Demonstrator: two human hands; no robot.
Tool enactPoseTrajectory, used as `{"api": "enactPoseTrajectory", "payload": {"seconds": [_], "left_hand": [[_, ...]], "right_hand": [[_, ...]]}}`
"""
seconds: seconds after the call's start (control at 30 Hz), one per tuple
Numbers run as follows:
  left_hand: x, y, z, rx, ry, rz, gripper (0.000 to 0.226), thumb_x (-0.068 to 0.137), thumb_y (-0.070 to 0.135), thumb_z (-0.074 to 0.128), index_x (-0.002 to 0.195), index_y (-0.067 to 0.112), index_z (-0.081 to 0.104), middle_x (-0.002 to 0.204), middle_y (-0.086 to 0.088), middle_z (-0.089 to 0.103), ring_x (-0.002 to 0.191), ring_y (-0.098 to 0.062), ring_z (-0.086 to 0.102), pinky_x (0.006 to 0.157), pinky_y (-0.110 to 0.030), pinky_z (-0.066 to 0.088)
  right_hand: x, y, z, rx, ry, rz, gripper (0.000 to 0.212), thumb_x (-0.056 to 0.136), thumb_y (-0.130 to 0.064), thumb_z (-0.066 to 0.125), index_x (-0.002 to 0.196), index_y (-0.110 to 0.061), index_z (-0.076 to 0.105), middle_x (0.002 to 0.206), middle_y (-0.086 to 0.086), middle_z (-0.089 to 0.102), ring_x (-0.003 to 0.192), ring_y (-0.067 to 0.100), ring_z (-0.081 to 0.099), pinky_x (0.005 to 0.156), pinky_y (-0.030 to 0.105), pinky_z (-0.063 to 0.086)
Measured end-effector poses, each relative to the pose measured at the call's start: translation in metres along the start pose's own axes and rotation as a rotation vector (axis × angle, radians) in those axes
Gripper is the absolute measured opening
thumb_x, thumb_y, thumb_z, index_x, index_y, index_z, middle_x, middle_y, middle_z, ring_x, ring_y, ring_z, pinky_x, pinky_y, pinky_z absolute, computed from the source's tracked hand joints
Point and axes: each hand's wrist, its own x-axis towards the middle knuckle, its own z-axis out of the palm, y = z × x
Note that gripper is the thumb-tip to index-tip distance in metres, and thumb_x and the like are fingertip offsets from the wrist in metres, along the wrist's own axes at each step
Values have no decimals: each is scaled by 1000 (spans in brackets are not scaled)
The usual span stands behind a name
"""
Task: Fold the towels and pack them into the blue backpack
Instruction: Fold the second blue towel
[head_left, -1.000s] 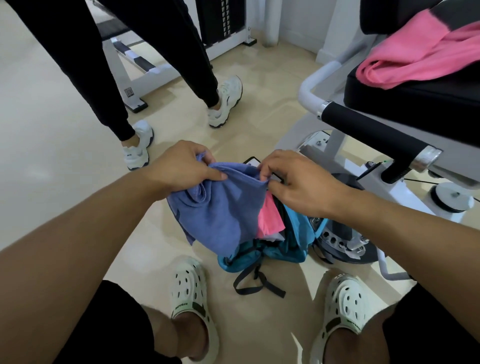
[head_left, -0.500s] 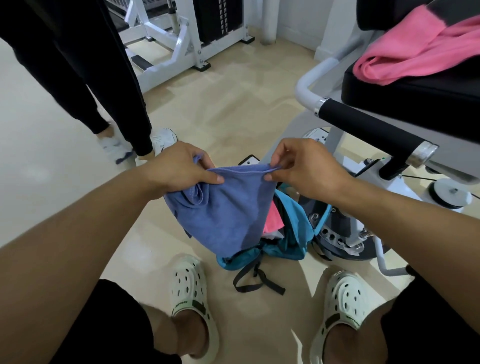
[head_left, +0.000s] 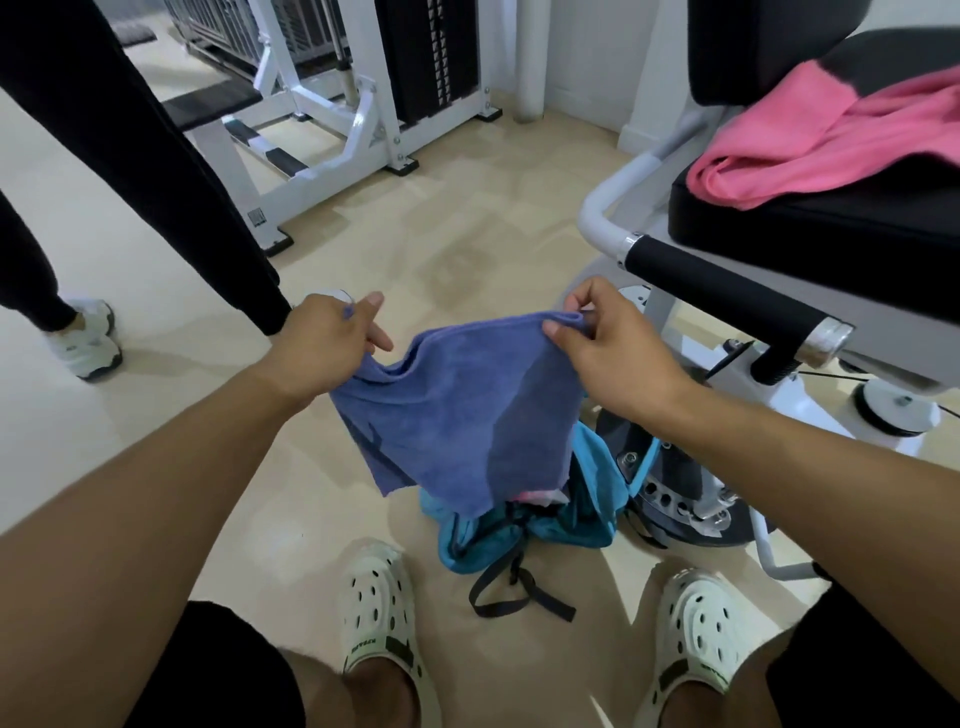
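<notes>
Down by the person's feet I count two white foam clogs with holes (head_left: 375, 608) on the pale floor. Just past them sits one soft blue backpack (head_left: 597, 499), slumped open, with black straps trailing toward the shoes. A bit of pink cloth (head_left: 535, 497) peeks out of its top.

Above the bag hangs one blue-purple fuzzy towel (head_left: 467, 415). Two hands hold it up. The left hand (head_left: 332, 340) grips the bunched left corner, with its fingers curled around the cloth. The right hand (head_left: 608, 343) pinches the right top corner between thumb and fingertips. The towel's lower edge hangs in front of the open bag.

To the right is one black padded gym seat (head_left: 810, 228) on a white frame, and one pink towel (head_left: 831, 145) lies crumpled on it. Further back stands one white weight machine (head_left: 332, 124). On the left, another person's two legs in black trousers (head_left: 156, 156) stand on the floor.

A moment ago the towel was scrunched up in the left hand. Now the hands are further apart and higher, and the towel is spread out flatter. The other person's legs have also stepped to a new spot.
</notes>
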Motion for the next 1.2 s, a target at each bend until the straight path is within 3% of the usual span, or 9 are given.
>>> {"api": "enactPoseTrajectory", "payload": {"seconds": [0.13, 0.3, 0.43, 0.53, 0.6, 0.77, 0.97, 1.07, 1.2], "left_hand": [[8, -14, -11, 110, 66, -48, 68, 104, 52, 41, 80, -7, 66, 71, -14, 63, 71, -29, 56, 69, -34, 40], [4, -17, -6, 128, -46, -98, 73, 88, 77, 47, 59, 11, 38, 58, -8, 39, 58, -25, 43, 60, -34, 38], [0, -17, -12, -250, -301, -183, 53, 83, 56, 74, 98, 5, 75, 92, -6, 78, 84, -22, 75, 77, -33, 60], [-2, -18, -16, -366, -307, -191, 46, 83, 41, 79, 108, 4, 71, 105, -12, 78, 88, -18, 75, 71, -29, 59], [-4, -16, -14, -430, -272, -188, 36, 86, 36, 77, 104, 5, 71, 106, -11, 77, 82, -13, 74, 64, -24, 58], [-13, -7, -3, -455, -178, -73, 21, 88, 20, 77, 104, 7, 77, 101, -7, 79, 82, -16, 73, 76, -34, 61], [-29, 15, 13, -389, -220, 76, 10, 87, 14, 77, 94, 8, 80, 95, -10, 79, 88, -19, 73, 89, -44, 61], [-36, 23, 20, -390, -313, 136, 10, 91, 10, 72, 98, 8, 80, 92, -8, 79, 86, -18, 75, 85, -38, 62], [-44, 31, 24, -427, -366, 159, 14, 92, 9, 70, 102, 9, 80, 94, -9, 79, 88, -18, 75, 82, -32, 61]], "right_hand": [[13, 22, -7, -262, -68, 162, 9, 102, -27, 57, 105, -19, 60, 90, -5, 60, 80, 14, 57, 63, 30, 40], [22, 36, -8, -307, -75, 263, 19, 103, -24, 51, 92, -14, 64, 80, 1, 58, 68, 15, 51, 55, 29, 35], [27, 36, -10, -218, 4, 341, 19, 102, -27, 48, 95, -15, 62, 89, 3, 63, 78, 20, 58, 65, 31, 48], [25, 32, -10, -107, 18, 399, 19, 101, -26, 50, 101, -14, 64, 94, 6, 67, 85, 25, 65, 80, 45, 62], [22, 23, -5, 5, 28, 424, 15, 98, -19, 51, 99, -9, 63, 89, 7, 66, 78, 24, 65, 71, 47, 64], [3, -3, 8, 225, -25, 268, 15, 93, -7, 55, 104, -16, 53, 78, 10, 61, 58, 20, 61, 47, 33, 57], [-25, -26, 9, 250, -293, 37, 5, 95, -11, 66, 96, -16, 66, 74, 4, 69, 66, 20, 70, 60, 38, 60], [-32, -30, 5, 214, -443, -23, 24, 87, -12, 77, 107, -20, 65, 87, -3, 74, 81, 23, 72, 71, 35, 61], [-33, -30, 1, 158, -405, -120, 14, 95, -14, 70, 107, -18, 67, 89, -4, 78, 82, 8, 72, 75, 23, 55]]}}
